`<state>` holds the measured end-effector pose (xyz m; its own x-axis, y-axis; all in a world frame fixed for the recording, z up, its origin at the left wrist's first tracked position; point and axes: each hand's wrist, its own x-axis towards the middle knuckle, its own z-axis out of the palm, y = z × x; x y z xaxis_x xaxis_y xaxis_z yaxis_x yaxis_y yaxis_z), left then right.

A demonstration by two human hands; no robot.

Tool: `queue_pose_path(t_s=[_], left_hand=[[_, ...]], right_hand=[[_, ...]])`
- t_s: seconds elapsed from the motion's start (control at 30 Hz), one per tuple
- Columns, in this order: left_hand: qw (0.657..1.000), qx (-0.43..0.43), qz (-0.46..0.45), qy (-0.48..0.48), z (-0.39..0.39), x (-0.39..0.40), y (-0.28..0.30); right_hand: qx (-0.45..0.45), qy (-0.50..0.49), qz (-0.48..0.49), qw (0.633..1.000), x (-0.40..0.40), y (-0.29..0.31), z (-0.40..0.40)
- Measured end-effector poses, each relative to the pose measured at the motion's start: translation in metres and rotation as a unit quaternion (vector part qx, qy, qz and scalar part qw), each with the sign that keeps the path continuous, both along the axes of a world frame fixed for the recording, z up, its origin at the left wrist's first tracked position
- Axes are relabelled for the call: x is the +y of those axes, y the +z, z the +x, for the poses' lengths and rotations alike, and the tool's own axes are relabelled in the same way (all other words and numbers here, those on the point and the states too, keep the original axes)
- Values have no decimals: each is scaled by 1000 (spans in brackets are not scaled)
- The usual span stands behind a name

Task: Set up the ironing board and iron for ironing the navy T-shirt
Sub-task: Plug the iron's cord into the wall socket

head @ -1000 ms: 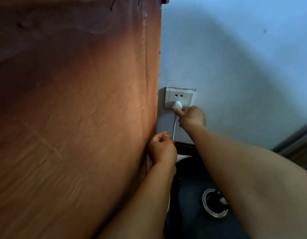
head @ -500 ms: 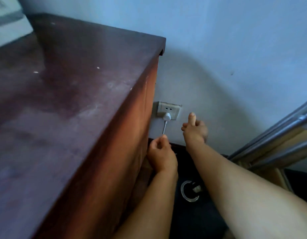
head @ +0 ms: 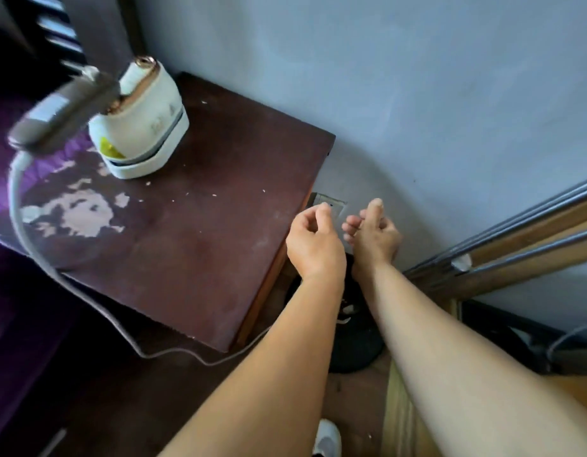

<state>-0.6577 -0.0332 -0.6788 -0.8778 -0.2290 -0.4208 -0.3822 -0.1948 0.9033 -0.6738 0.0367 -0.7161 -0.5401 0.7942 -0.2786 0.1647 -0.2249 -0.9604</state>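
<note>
1. The iron (head: 139,120) stands at the back left of the dark wooden cabinet top (head: 200,239), its white cord (head: 87,293) trailing off the front edge toward the wall socket (head: 331,206).
2. Both hands hang in front of that socket, off the cabinet's right edge: left hand (head: 313,240) loosely curled, right hand (head: 374,235) half-curled with its thumb up, neither holding anything.
3. Plugging in looks finished, though the plug itself is hidden.
4. Next, I'd guess, is fetching the ironing board, which may be the frame leaning at right.

The iron (head: 139,122) stands on the worktop (head: 200,245), toward its far left. The wall socket (head: 335,206) sits right of the worktop, behind both hands.
</note>
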Motion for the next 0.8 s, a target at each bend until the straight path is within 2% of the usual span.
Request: queue_pose_path(t_s=[0.17, 0.43, 0.6, 0.8], left_hand=[[1000, 5, 2, 7, 10, -52, 80], [997, 72, 11, -13, 35, -137, 202], [993, 102, 15, -52, 58, -162, 265], [985, 139, 29, -99, 77, -152, 333]], right_hand=[[18, 18, -18, 1000, -46, 78, 25], [35, 0, 17, 999, -113, 198, 83], [27, -5, 83, 996, -138, 256, 113], [50, -13, 188, 981, -131, 321, 145]])
